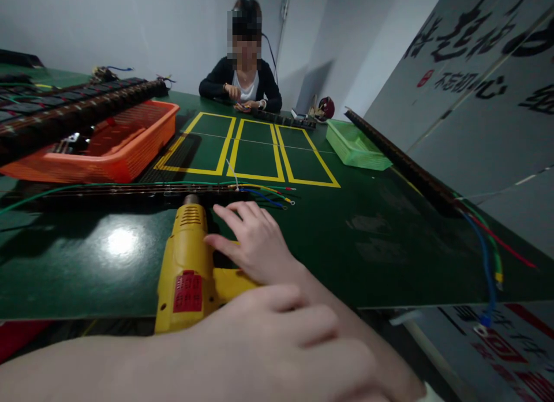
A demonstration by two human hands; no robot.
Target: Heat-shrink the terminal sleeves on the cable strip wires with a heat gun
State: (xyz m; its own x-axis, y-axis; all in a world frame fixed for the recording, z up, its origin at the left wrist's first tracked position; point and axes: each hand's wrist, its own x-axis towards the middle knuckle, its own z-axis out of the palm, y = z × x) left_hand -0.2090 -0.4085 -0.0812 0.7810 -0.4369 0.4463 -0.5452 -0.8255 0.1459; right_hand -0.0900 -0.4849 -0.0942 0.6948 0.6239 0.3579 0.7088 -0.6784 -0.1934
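Observation:
A yellow heat gun (186,263) lies at the near table edge, its metal nozzle pointing away from me. My right hand (255,235) is beside its body, thumb and fingers stretched apart, partly over the handle. I cannot tell whether the thumb touches the housing. Blurred and close to the camera, my left hand (303,338) crosses in front of my right forearm with bent fingers; its fingertips are hidden. Beyond the nozzle lies a long dark strip (190,190) with lengthwise wires. Ring terminals (292,202) end its coloured leads, and a white cable tie (234,174) sticks up near them.
More dark strips (86,105) lie across an orange basket (147,136) at left. A green basket (355,145) and another strip (402,162) with hanging wires are at right. Yellow tape rectangles (257,151) mark the green table. Opposite, a person (244,73) handles small parts.

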